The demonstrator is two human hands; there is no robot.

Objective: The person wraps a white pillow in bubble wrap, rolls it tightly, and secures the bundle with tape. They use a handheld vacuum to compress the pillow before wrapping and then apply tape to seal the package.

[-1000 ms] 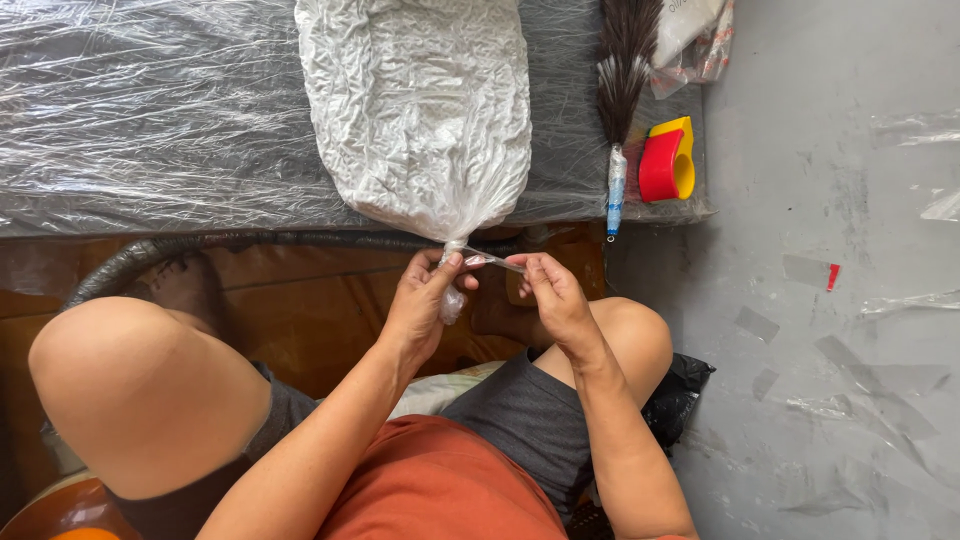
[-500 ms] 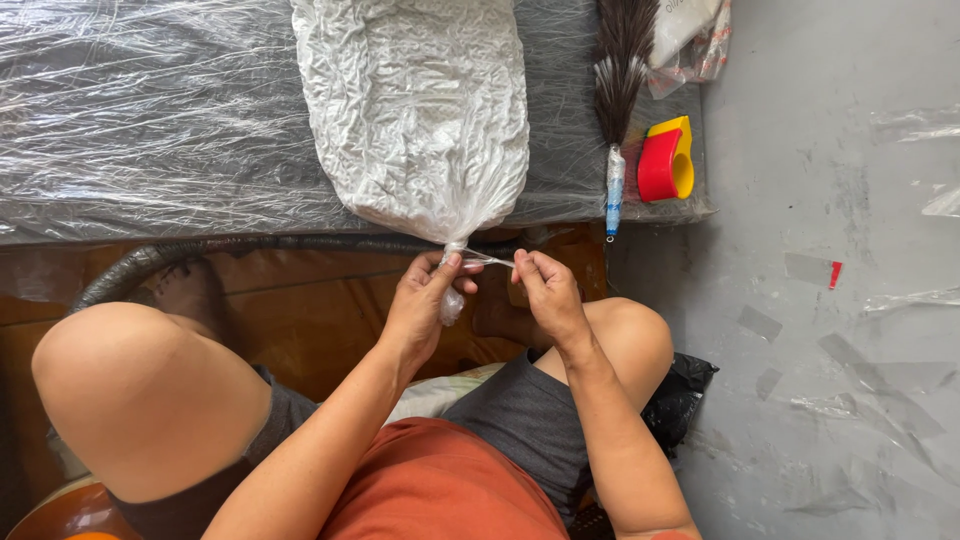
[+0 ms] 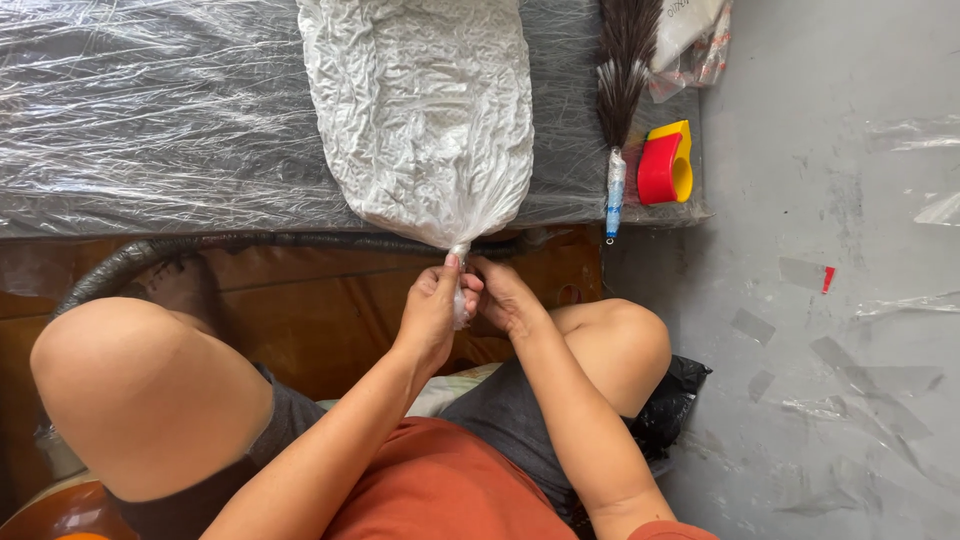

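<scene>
Head view: both hands meet at the twisted neck of a white bag (image 3: 420,110) lying on the plastic-covered bench (image 3: 150,120). Left hand (image 3: 432,310) pinches the neck; right hand (image 3: 505,295) closes fingers beside it, touching. A brush (image 3: 622,90) and red-yellow tape dispenser (image 3: 665,163) lie nearby.
</scene>
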